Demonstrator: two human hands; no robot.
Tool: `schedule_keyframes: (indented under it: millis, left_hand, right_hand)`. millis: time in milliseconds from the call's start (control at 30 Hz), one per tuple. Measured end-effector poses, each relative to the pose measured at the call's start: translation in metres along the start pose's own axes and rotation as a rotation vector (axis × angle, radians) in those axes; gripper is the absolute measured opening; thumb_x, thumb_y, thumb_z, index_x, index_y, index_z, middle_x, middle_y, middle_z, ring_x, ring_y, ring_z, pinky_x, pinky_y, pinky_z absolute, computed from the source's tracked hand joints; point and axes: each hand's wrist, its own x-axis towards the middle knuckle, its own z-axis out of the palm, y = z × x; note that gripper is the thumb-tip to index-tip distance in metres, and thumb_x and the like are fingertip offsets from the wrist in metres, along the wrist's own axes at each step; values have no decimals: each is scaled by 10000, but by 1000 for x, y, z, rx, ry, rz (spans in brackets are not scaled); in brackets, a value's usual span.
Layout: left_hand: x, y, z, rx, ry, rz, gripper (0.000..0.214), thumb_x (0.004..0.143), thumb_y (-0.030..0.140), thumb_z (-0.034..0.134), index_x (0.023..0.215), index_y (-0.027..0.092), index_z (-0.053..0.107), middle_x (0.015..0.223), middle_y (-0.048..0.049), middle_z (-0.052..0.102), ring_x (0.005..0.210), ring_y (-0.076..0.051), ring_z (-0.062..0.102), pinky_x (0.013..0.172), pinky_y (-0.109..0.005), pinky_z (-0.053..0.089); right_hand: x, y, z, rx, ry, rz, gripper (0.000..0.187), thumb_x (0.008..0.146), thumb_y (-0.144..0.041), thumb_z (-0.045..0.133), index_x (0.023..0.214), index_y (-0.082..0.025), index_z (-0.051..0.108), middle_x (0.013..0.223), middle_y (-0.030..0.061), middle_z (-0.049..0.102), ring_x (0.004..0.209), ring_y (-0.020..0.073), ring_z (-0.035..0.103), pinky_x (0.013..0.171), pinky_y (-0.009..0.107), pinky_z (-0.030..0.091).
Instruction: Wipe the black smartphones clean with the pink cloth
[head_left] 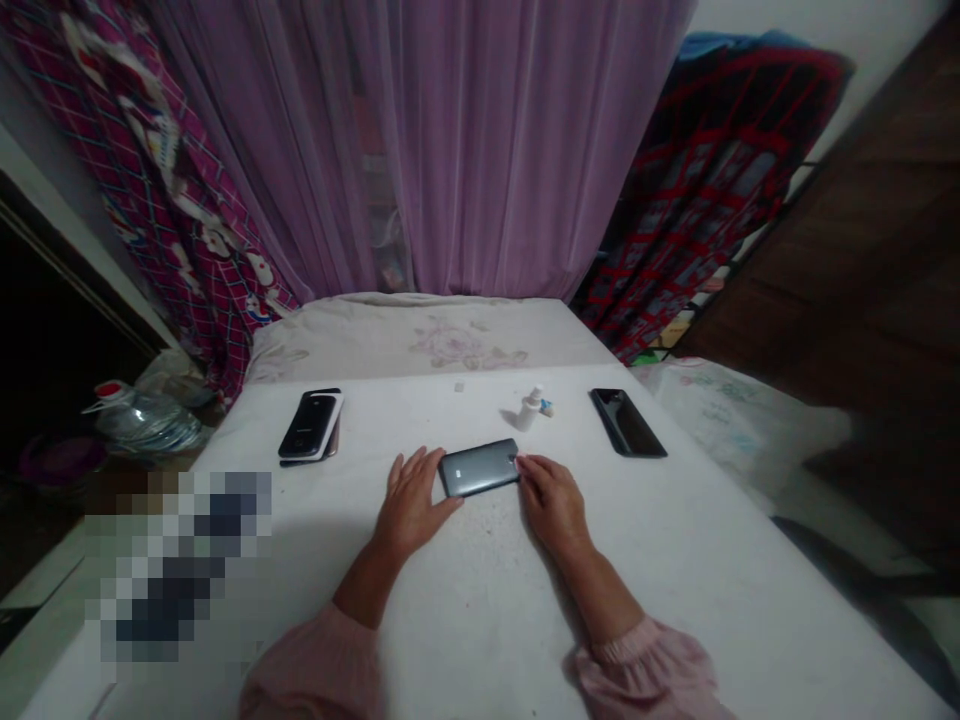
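Note:
A dark grey smartphone point(480, 470) lies on the white-covered table in front of me, its back facing up with a small light logo near the left end. My left hand point(409, 500) steadies the phone's left end, thumb along the near corner and fingers at the far corner. At the other end, by the camera area, my right hand point(551, 500) has its fingertips pinched together against the phone. Whatever sits between those fingertips is too small to make out. Just beyond the phone stands a small white spray bottle point(529, 411), with a little blue and white piece point(547, 408) beside it.
Several stacked phones point(309, 425) lie at the left, and another dark phone point(628, 424) at the right. A tiny pale square point(459, 387) rests farther back. Purple curtains point(487, 150) hang behind the table. A large water bottle point(146, 420) stands off its left side.

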Motion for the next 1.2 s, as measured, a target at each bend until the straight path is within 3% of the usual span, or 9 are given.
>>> schedule_keyframes:
  millis: [67, 133, 233, 367, 500, 633, 767, 1200]
  left_hand:
    - [1, 1, -1, -98, 32, 0, 640, 782, 256, 676, 1370, 211, 426, 1282, -96, 639, 1232, -247, 565, 1178, -531, 220]
    - [2, 2, -2, -208, 63, -9, 609, 774, 174, 647, 1345, 219, 440, 1170, -68, 689, 1089, -206, 648, 1124, -472, 345]
    - [2, 3, -3, -324, 117, -40, 456, 804, 145, 593, 1244, 239, 522, 1050, -36, 721, 984, -176, 683, 924, -338, 516]
    - [-1, 5, -1, -336, 184, -49, 362, 847, 209, 601, 1205, 251, 583, 982, -15, 745, 914, -166, 709, 816, -275, 559]
    - [-2, 7, 0, -329, 220, 93, 278, 875, 229, 593, 1145, 261, 651, 1007, -3, 758, 885, -149, 722, 838, -242, 560]
    - [-3, 13, -3, -293, 214, 133, 199, 895, 237, 584, 1067, 246, 684, 931, -1, 764, 810, -137, 721, 759, -200, 556]
    - [-4, 17, -6, -273, 201, 128, 182, 892, 220, 587, 1043, 239, 687, 868, 4, 760, 747, -128, 713, 701, -180, 544]
    - [-3, 17, -4, -288, 232, 195, 225, 908, 230, 564, 1098, 241, 684, 959, -22, 767, 816, -148, 728, 766, -213, 569]
  right_hand:
    - [0, 1, 1, 66, 26, -9, 304, 923, -255, 469, 1119, -215, 698, 1066, 92, 711, 948, 220, 648, 828, 370, 548]
    - [1, 2, 1, 134, 56, -18, 296, 923, -238, 465, 1113, -218, 692, 1048, 80, 722, 943, 209, 661, 828, 364, 557]
    - [2, 2, 0, 191, 83, -5, 265, 923, -256, 489, 1090, -225, 693, 1016, 64, 736, 914, 198, 682, 804, 349, 570]
    - [7, -2, -7, 201, 187, 57, 261, 925, -304, 528, 1115, -210, 680, 996, 72, 739, 889, 196, 694, 780, 335, 579]
    - [13, -13, -14, 222, 329, -20, 289, 938, -227, 506, 1194, -224, 640, 1068, 76, 724, 989, 201, 672, 873, 369, 555]
    - [15, -20, -11, 124, 274, -167, 297, 939, -179, 507, 1202, -249, 625, 1116, 61, 718, 1080, 220, 636, 907, 399, 520]
    - [14, -23, -7, 42, 248, -214, 279, 940, -159, 498, 1172, -254, 622, 1128, 52, 719, 1148, 246, 600, 931, 434, 476]
    - [7, -67, 9, 35, 93, -457, 404, 947, -144, 468, 1340, -221, 520, 1223, 78, 681, 1224, 193, 557, 1065, 411, 356]
